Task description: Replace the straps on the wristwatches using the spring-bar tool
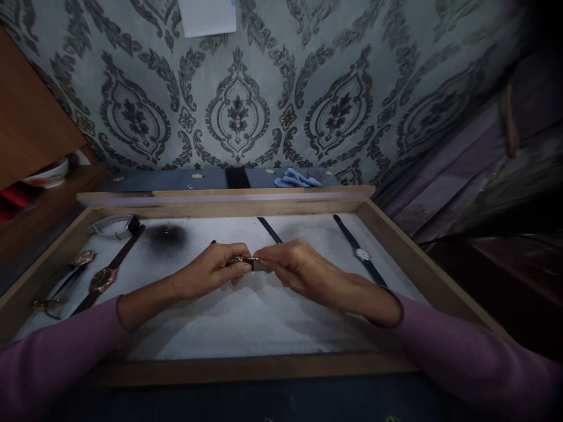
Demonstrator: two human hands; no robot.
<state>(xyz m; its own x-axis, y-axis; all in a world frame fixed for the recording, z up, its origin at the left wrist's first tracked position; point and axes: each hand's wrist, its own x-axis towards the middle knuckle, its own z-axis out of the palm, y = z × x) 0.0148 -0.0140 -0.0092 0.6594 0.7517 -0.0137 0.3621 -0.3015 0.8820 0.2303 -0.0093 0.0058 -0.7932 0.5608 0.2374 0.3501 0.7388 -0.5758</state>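
My left hand (pixel 213 269) is closed around a wristwatch (pixel 236 259), held above the white-lined tray near its middle. Fingers cover most of the watch. My right hand (pixel 301 266) meets it from the other side, thumb and fingers pinched at the watch's edge. A thin shiny bit shows at those fingertips, too small to name. Behind the right hand a dark watch strap (pixel 269 230) lies on the lining, its near end hidden by the hand. Farther right lies a watch with a pale dial and dark strap (pixel 363 254).
On the left of the wooden tray (pixel 246 372) lie a rose-gold watch (pixel 103 279), a grey strap (pixel 109 227) and smaller gold-coloured watches (pixel 84 258). Beyond the back rim sits a blue cloth (pixel 297 178). A bowl (pixel 50 174) stands on a shelf at left.
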